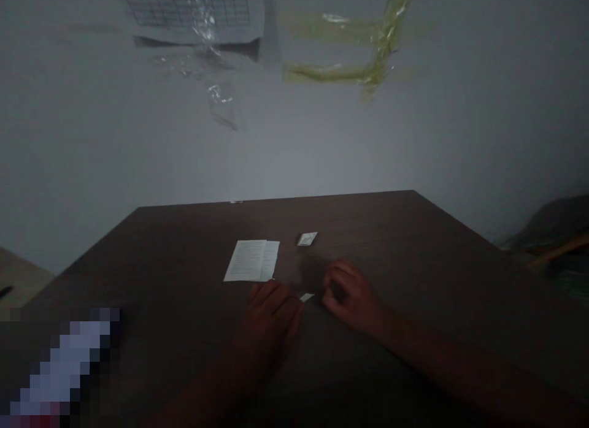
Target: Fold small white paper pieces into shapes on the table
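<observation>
The scene is dim. Both my hands rest on a dark wooden table. My left hand has its fingers curled and pinches a small white piece whose end sticks out to the right. My right hand is curled too, its fingertips close to that piece; what it holds, if anything, is hidden. Just beyond my left hand lies a folded printed paper leaflet. A small white packet lies farther back, to the leaflet's right.
A grey wall stands behind the table, with a taped grid sheet, clear plastic and yellowish tape strips. A blurred-out object sits at the table's near left. Dark furniture stands at the right.
</observation>
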`<control>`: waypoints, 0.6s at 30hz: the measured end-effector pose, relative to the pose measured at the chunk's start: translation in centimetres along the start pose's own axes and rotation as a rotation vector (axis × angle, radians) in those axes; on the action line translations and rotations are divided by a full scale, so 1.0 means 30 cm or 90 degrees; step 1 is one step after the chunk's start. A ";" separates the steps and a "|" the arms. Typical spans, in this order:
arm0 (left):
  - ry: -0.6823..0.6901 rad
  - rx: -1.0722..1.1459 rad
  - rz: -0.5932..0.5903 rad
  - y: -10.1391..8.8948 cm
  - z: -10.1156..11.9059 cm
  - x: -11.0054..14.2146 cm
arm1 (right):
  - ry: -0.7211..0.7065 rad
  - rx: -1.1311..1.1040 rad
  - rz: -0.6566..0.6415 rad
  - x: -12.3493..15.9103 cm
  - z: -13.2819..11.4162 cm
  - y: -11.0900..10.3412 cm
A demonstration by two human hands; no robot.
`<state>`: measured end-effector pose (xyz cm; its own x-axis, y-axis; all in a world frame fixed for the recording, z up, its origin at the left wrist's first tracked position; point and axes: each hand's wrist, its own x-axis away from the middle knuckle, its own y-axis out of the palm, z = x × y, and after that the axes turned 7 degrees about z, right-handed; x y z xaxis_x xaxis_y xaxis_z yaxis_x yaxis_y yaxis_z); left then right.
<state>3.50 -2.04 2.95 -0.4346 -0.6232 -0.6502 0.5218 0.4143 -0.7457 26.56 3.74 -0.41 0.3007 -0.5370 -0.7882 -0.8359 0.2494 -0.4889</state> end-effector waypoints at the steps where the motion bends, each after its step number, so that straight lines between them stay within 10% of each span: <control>1: -0.006 0.004 -0.011 0.001 0.000 0.001 | -0.009 -0.010 -0.005 0.001 -0.011 -0.001; 18: -0.044 -0.001 -0.031 0.020 0.037 -0.008 | -0.134 0.051 -0.112 0.022 -0.103 0.000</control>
<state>4.74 -2.36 2.81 -0.4076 -0.6874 -0.6011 0.4999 0.3829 -0.7769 25.33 0.89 0.21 0.5333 -0.4013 -0.7447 -0.7259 0.2348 -0.6464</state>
